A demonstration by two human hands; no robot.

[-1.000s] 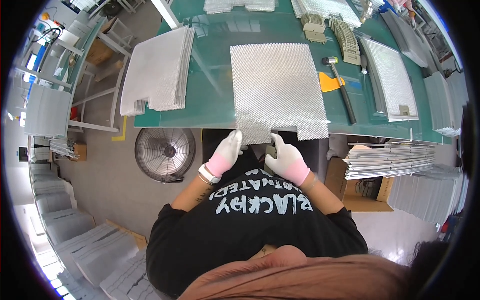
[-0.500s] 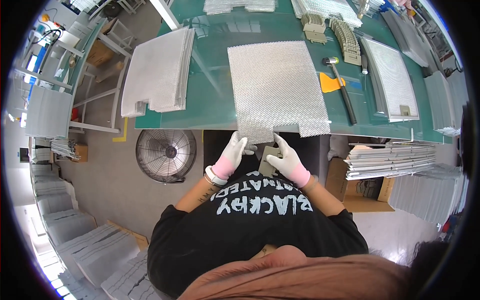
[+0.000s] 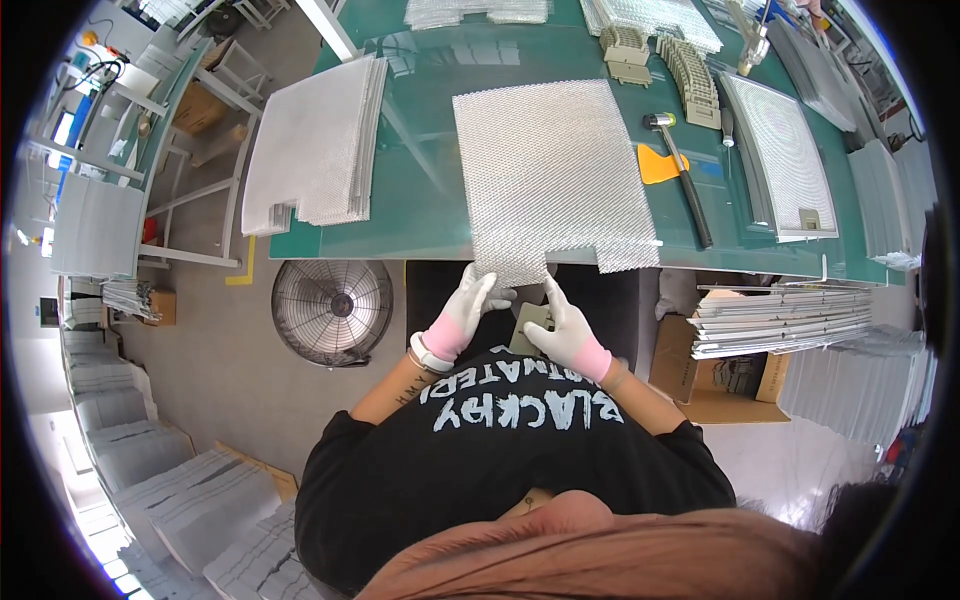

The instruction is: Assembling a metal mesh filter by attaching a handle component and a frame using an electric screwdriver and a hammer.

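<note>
A silvery expanded-metal mesh sheet (image 3: 555,165) lies on the green table, its notched near edge overhanging toward me. My left hand (image 3: 466,308), in a white glove with a pink cuff, has its thumb and fingers closed at the corner of the sheet's overhanging tab. My right hand (image 3: 567,330), gloved the same way, grips a small olive-beige plastic piece (image 3: 527,330) just below that tab. Its index finger reaches up to the tab's right side. The right hand partly covers the plastic piece.
A hammer (image 3: 688,190), an orange scraper (image 3: 657,165) and a screwdriver (image 3: 728,128) lie right of the sheet. Behind are rows of beige plastic pieces (image 3: 690,82). Mesh stacks (image 3: 315,145) and framed panels (image 3: 785,155) flank it. A floor fan (image 3: 333,310) stands lower left.
My right hand and the plastic piece have shifted slightly left and down toward my body. The left hand stays at the tab. At the far right of the table, a pale object has come into view.
</note>
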